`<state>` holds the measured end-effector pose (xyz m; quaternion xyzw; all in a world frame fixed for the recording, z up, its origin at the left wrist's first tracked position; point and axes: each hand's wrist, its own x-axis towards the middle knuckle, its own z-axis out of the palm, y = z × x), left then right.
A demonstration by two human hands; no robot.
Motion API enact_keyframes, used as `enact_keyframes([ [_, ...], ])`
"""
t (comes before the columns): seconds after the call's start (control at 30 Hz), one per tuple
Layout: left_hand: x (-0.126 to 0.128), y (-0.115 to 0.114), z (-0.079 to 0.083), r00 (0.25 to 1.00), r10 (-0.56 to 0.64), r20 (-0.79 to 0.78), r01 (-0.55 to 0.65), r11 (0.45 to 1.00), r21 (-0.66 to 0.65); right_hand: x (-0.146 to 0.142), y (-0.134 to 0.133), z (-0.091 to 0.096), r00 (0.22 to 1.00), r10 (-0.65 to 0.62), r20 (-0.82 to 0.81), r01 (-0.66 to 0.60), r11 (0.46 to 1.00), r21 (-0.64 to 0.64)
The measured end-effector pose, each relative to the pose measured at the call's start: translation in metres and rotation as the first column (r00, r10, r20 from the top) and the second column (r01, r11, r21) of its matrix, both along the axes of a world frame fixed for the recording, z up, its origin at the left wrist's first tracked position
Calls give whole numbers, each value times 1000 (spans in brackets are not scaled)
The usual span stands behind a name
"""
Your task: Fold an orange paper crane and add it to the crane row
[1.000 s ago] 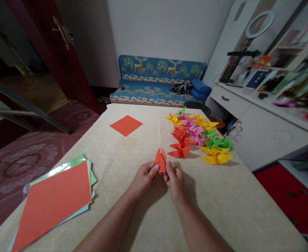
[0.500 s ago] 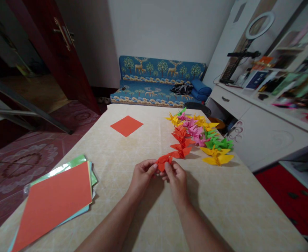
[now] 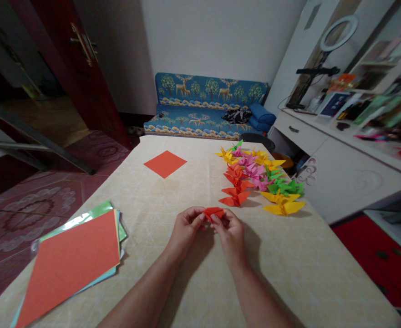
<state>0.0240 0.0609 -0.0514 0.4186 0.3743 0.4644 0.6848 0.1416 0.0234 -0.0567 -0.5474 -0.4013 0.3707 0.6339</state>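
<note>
Sheets of coloured paper [image 3: 70, 259] lie stacked at the left edge of the counter [image 3: 306, 264], with an orange sheet on top and green and pale blue edges showing beneath it. Farther back, well apart from the stack, we see a single orange square [image 3: 165, 163] lying flat.

Near the middle of the counter, our left hand [image 3: 185, 228] pinches the folded orange paper [image 3: 214, 212] between thumb and fingertips, closed narrowly on its left end. The paper sits low, just above the counter, between both hands. Our right hand [image 3: 230, 232] grips its right end in the same way, fingers curled tight on it, and the two hands almost touch.

Just beyond the right hand runs a row of paper cranes [image 3: 255, 177] in orange, pink, yellow and green, packed close together; the nearest orange one lies near the folded piece but apart from it. A white cabinet [image 3: 340, 173] stands to the right of the counter.
</note>
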Motion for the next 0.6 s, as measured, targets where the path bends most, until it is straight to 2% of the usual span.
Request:
enact_keyframes([
  [0.43,0,0,2,997,50,58,-48,998,-38,-1,2,-3,997,68,-21,-68,998,8],
  [0.6,0,-1,2,998,48,42,-46,998,-46,-1,1,-6,998,30,63,-32,999,24],
])
